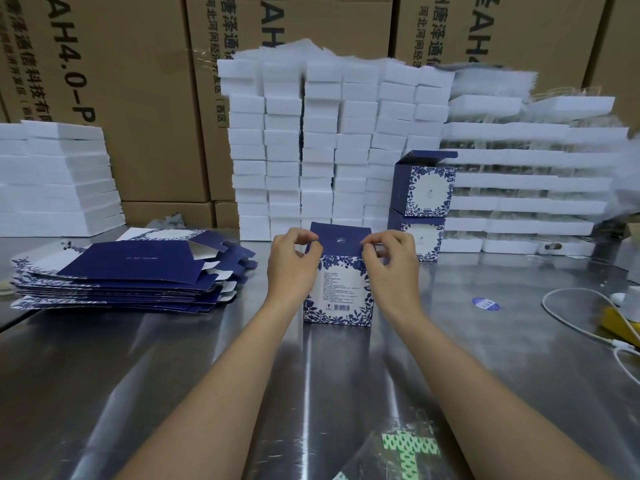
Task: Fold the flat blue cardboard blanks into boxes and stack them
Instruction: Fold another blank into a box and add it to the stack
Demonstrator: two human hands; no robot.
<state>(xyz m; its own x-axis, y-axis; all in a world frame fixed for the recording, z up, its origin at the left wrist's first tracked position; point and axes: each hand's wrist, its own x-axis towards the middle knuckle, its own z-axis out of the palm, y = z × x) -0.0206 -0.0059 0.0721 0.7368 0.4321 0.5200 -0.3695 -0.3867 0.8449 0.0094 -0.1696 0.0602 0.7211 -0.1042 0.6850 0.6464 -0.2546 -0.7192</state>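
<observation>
Both hands, left hand (pixel 292 263) and right hand (pixel 389 263), pinch the lid flap of the upright box (pixel 337 289) on the bench (pixel 173 358); uneven pressure could crease the flap or tip it.

I see a brushed steel table (pixel 519 341) filling the lower half of the frame, with streaks of light glaring off it. Across the top stands a wall of brown shipping cartons (pixel 138 98) printed in black characters. In front of them, centre and upper right, rise stacks of white foam blocks (pixel 353 143); a lower white stack (pixel 55 181) sits at the left edge
</observation>
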